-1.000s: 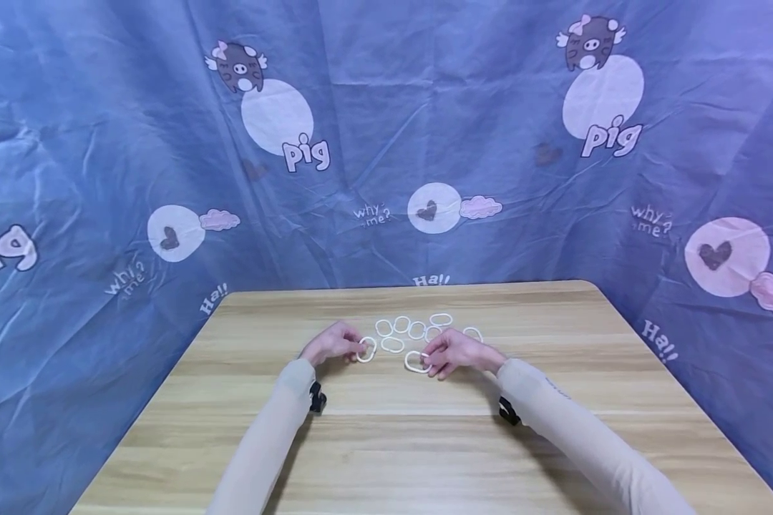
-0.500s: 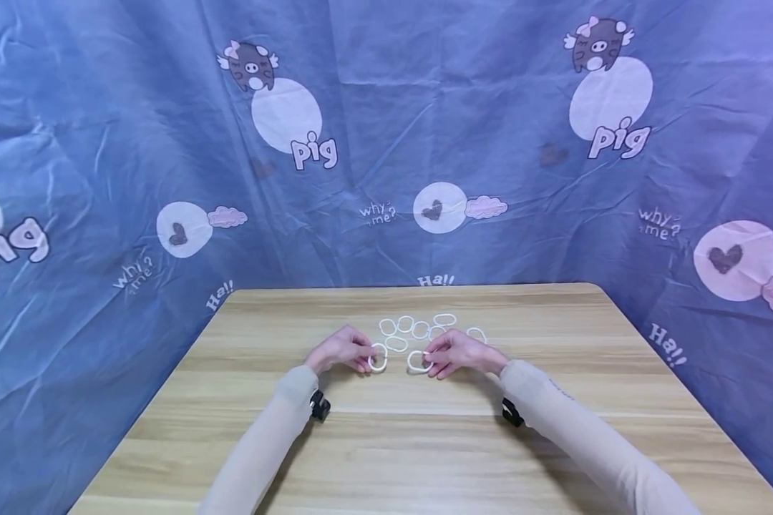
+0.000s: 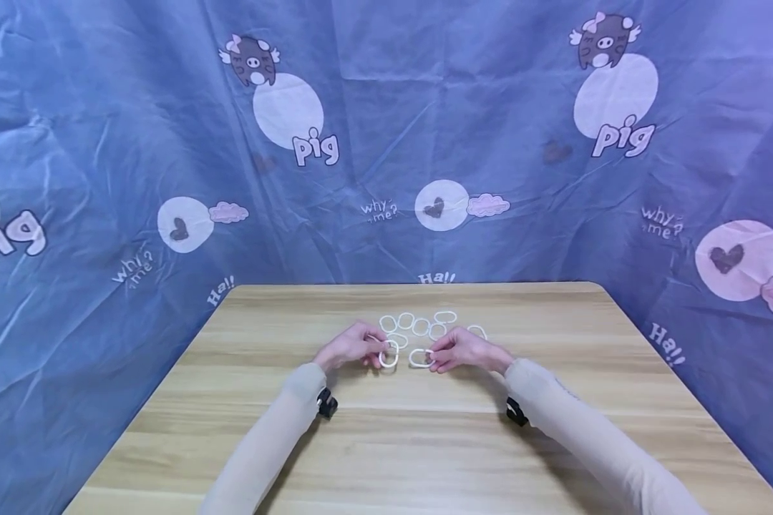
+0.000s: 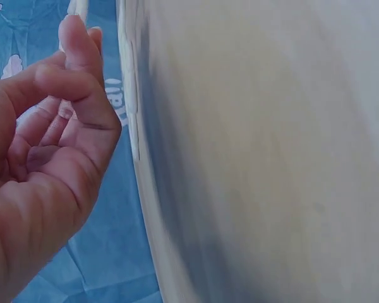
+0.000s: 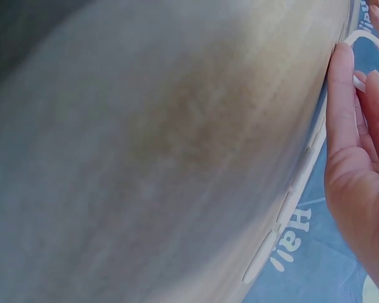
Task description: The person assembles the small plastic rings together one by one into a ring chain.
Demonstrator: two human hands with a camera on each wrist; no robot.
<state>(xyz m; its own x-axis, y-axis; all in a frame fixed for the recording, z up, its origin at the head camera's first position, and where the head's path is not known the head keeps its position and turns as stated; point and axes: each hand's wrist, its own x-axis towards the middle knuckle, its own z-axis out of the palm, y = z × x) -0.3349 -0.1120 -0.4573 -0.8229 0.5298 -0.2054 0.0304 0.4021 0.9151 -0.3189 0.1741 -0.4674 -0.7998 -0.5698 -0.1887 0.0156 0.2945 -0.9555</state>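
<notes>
In the head view my left hand (image 3: 354, 345) pinches a white oval link (image 3: 389, 367) between thumb and fingertips, holding it tilted up over the table. A short piece of that link (image 4: 79, 7) shows past the fingertips in the left wrist view. Facing it from the right, my right hand (image 3: 467, 349) pinches a second white oval link (image 3: 411, 358), its long side pointing toward the left hand. The right wrist view shows this link (image 5: 367, 34) as a curved loop between thumb and index finger. A small gap separates the two links in the head view.
Several more white links lie just behind the hands, among them a far one (image 3: 446, 312) and one by the right hand (image 3: 477, 327). They lie on a wooden table (image 3: 373, 450). A blue printed curtain (image 3: 386, 129) hangs behind and along the sides.
My left hand has carried its link rightward, closer to the right hand's link, and it now overlaps a lying link in view. The right hand has barely moved and keeps its pinch.
</notes>
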